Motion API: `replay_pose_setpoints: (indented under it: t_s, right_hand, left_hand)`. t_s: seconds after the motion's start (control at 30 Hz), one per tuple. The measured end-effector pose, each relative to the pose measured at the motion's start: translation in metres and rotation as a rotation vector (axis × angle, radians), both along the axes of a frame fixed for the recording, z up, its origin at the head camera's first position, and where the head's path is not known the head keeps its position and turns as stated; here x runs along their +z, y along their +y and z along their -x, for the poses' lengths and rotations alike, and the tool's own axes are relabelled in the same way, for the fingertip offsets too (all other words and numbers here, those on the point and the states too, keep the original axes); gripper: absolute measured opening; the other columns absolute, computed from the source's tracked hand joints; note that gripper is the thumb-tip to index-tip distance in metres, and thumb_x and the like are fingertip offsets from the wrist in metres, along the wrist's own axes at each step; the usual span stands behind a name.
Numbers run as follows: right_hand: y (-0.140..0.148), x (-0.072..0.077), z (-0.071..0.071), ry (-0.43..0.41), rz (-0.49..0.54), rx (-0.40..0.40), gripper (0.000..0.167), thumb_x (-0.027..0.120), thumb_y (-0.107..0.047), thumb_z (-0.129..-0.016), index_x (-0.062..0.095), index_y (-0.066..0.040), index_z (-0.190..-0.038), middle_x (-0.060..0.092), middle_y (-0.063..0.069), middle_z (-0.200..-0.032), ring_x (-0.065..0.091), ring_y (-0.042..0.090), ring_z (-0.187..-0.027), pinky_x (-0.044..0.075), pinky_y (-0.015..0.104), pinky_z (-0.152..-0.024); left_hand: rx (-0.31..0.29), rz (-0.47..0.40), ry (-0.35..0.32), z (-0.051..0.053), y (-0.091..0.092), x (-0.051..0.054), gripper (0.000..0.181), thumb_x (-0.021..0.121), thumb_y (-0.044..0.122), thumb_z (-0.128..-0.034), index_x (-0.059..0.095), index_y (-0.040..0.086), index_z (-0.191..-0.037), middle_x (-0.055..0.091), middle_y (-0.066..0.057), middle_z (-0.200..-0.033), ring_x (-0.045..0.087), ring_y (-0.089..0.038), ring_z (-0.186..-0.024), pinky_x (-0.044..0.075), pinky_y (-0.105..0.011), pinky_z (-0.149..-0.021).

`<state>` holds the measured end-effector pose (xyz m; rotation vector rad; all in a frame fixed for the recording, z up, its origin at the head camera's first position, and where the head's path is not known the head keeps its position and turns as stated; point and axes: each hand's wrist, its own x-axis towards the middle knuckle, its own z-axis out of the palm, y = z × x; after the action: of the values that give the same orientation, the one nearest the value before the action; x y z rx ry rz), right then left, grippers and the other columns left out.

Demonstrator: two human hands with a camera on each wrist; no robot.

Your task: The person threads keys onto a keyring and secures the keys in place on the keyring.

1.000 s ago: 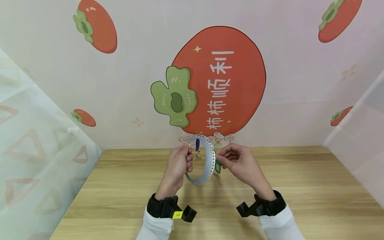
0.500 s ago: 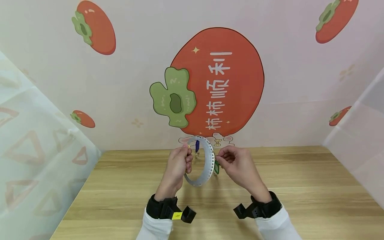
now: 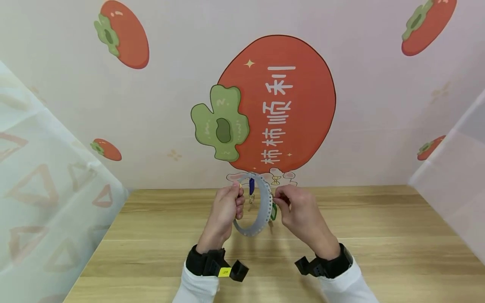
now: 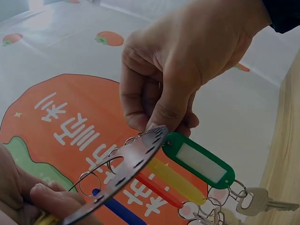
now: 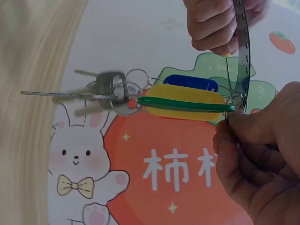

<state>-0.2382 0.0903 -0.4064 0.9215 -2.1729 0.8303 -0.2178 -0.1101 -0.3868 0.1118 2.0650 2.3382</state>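
My left hand [image 3: 224, 206] grips the left side of a thin grey hoop [image 3: 261, 216] with small holes along its edge, held upright above the table. Something small and yellow shows by its thumb. At the hoop's right rim, my right hand [image 3: 305, 212] pinches the small metal ring of a green key tag [image 4: 199, 159] between thumb and fingertips. A yellow key tag [image 4: 176, 180], a red key tag [image 4: 159, 190] and a blue key tag [image 3: 251, 186] also hang at the hoop by small rings. A key [image 4: 255, 201] dangles from the green tag. Whether its ring passes through a hole is hidden.
Below the hands lies a wood-grain table [image 3: 159, 252]. Behind it stands a backdrop [image 3: 363, 105] printed with persimmons, and pale sheets [image 3: 49, 210] slope at both sides. Each wrist wears a black camera band [image 3: 206, 261].
My right hand has turned a little at the wrist and keeps its pinch at the hoop's rim. The green tag has swung slightly. The left hand has hardly moved.
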Motion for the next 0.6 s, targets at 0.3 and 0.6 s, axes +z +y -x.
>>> replay_pose_setpoints:
  t_s: [0.3,0.6]
  right_hand:
    - [-0.002,0.005,-0.009,0.116,-0.101,-0.066,0.020,0.079,0.010,-0.078,0.067,0.000,-0.091,0.063,0.007,-0.082,0.062,0.021,-0.073,0.054,0.033,-0.062]
    - [-0.001,0.005,-0.009,0.106,-0.087,-0.062,0.020,0.080,0.006,-0.080,0.068,0.000,-0.095,0.064,0.007,-0.086,0.062,0.018,-0.075,0.056,0.033,-0.065]
  left_hand:
    - [0.015,0.003,-0.003,0.001,0.003,-0.001,0.034,0.026,0.022,-0.1126,0.039,0.006,-0.085,0.030,0.000,-0.071,0.028,-0.012,-0.057,0.025,-0.023,-0.052]
    - [0.033,0.009,0.019,0.000,0.002,0.000,0.033,0.027,0.022,-0.1125,0.040,0.006,-0.086,0.032,-0.001,-0.071,0.029,-0.013,-0.058,0.027,-0.024,-0.053]
